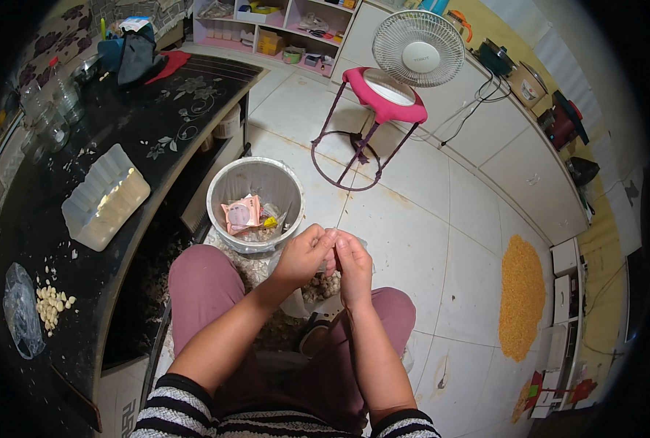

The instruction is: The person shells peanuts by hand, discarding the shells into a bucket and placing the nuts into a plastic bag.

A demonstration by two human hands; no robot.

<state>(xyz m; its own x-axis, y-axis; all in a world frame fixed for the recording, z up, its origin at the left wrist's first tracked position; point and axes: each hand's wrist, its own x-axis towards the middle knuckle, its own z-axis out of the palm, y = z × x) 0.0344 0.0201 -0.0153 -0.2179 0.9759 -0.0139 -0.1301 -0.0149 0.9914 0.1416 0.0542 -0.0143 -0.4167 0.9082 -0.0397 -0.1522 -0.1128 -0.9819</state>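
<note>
My left hand (pixel 304 255) and my right hand (pixel 354 269) meet in front of my knees, thumbs and fingertips pinched together. Between them a small pale bit of a garlic clove (pixel 332 231) shows, mostly hidden by the fingers. Below the hands, between my legs, an open plastic bag holds unpeeled garlic (pixel 320 289), partly covered by my right wrist. Peeled garlic cloves (pixel 52 305) lie in a small heap on the black table at my left. A translucent ribbed tub (pixel 106 197) on that table has more pale cloves inside.
A grey bin (pixel 255 179) with wrappers stands just beyond my hands. A clear plastic bag (pixel 22 310) and glass jars (pixel 53 124) are on the table (pixel 146 109). Farther off are a pink stool (pixel 385 102), a white fan (pixel 420 55) and a spread of yellow grains (pixel 522 299) on the tiled floor.
</note>
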